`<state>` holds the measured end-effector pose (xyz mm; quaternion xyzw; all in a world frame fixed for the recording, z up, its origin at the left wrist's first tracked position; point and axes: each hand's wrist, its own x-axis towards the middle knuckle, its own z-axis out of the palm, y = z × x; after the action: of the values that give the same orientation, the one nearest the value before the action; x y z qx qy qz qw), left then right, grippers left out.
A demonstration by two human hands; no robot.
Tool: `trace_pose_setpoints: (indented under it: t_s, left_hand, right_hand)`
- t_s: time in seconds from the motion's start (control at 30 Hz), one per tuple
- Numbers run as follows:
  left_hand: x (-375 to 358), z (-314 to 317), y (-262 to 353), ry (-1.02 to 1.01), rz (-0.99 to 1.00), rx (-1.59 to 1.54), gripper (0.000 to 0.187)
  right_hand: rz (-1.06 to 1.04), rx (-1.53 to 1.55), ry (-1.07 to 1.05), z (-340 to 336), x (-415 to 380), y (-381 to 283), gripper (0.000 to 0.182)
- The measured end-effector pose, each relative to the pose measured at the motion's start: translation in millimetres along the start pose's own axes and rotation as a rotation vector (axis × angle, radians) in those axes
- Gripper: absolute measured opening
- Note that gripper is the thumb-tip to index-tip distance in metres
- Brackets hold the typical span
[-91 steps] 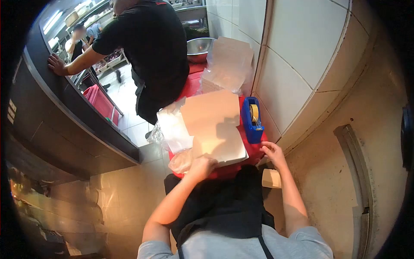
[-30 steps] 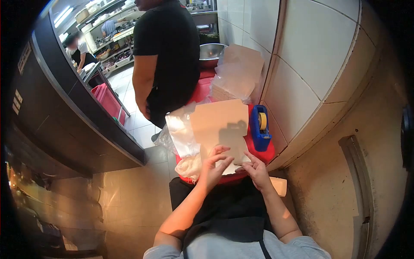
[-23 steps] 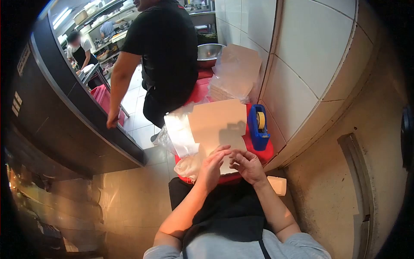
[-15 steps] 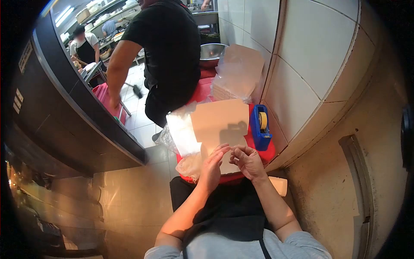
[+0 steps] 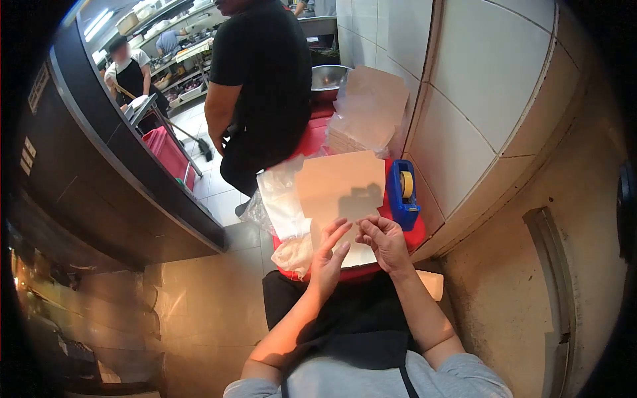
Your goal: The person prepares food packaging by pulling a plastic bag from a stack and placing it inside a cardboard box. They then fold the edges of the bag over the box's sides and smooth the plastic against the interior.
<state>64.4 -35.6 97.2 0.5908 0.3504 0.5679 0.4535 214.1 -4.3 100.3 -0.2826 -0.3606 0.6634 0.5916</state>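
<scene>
My left hand (image 5: 328,260) hovers above the near part of a flat brown cardboard piece (image 5: 325,176), its fingers stretched out and nothing visible in it. Close beside it, my right hand (image 5: 387,244) is closed in a pinch at thumb and fingertips. Whatever may be between those fingertips is too small to make out. The cardboard lies on a red surface (image 5: 416,233) and carries a shadow. Just right of the cardboard stands a blue tape dispenser (image 5: 403,199) with a yellowish roll.
A white sheet (image 5: 282,207) and a crumpled plastic bag (image 5: 292,255) lie left of the cardboard. Behind are stacked cardboard pieces (image 5: 371,106) in plastic and a metal bowl (image 5: 330,77). A tiled wall (image 5: 464,73) borders the right. A person in black (image 5: 265,86) sits ahead; another stands with a broom.
My left fingers have spread and moved slightly away from my right hand, which remains pinched. The seated person has drawn an outstretched arm in. In the background, the broom has shifted.
</scene>
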Motion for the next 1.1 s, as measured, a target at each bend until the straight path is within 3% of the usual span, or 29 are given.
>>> trace_pose_setpoints:
  t_s: [0.3, 0.37, 0.47, 0.57, 0.67, 0.8, 0.93, 1.1]
  left_hand:
    - [-4, 1, 7, -0.016, 0.023, 0.073, 0.039]
    - [-3, 2, 2, 0.004, 0.107, 0.111, 0.041]
    - [4, -9, 10, 0.025, 0.240, 0.532, 0.040]
    - [12, -19, 16, 0.233, 0.184, 0.718, 0.033]
    - [20, -26, 1, 0.171, -0.038, 0.126, 0.027]
    - [19, -19, -9, -0.099, -0.302, -0.513, 0.028]
    - [17, -14, -8, -0.069, -0.348, -0.539, 0.028]
    - [18, -12, -7, 0.010, -0.256, -0.390, 0.020]
  right_hand:
    - [-0.071, -0.085, 0.000, 3, 4, -1, 0.006]
    - [-0.086, -0.152, 0.043, 5, 5, -3, 0.006]
    - [-0.124, -0.155, 0.008, 8, 7, -8, 0.006]
    - [-0.097, -0.096, -0.046, 9, 2, -14, 0.005]
    - [-0.074, -0.054, -0.070, 15, -2, -21, 0.006]
    - [-0.059, -0.079, -0.108, 22, -4, -17, 0.007]
    - [-0.085, -0.121, -0.081, 30, -6, -20, 0.006]
    - [-0.164, -0.312, 0.016, 28, -4, -8, 0.006]
